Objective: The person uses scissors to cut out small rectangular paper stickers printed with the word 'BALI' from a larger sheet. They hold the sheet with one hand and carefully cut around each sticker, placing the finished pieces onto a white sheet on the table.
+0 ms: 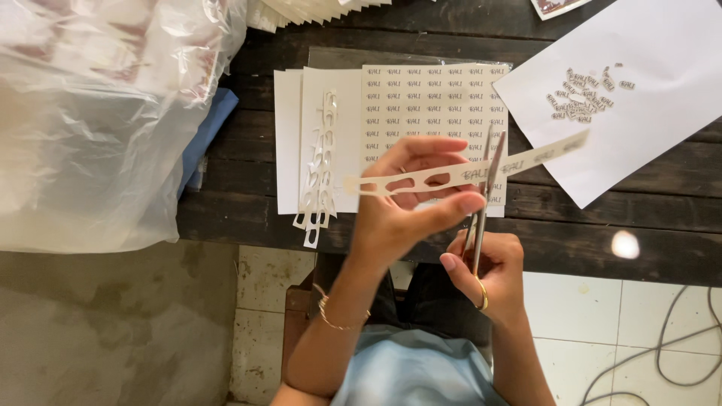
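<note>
A large clear plastic bag (98, 113) lies on the dark wooden table (602, 225), beside a blue cloth (209, 128); grey cables (669, 353) curl on the tiled floor (587, 316).

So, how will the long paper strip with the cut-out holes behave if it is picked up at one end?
The paper strip looks thin and holed, so it would probably droop. It seems very light. The narrow bridges between holes may tear easily; the left hand supports its middle.

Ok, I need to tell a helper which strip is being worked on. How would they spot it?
Start at the dark wooden table and find the two hands above its near edge. The left hand holds a long paper strip level, with tweezers in the right hand touching it. Unlike the used strips lying flat, it is lifted.
</note>
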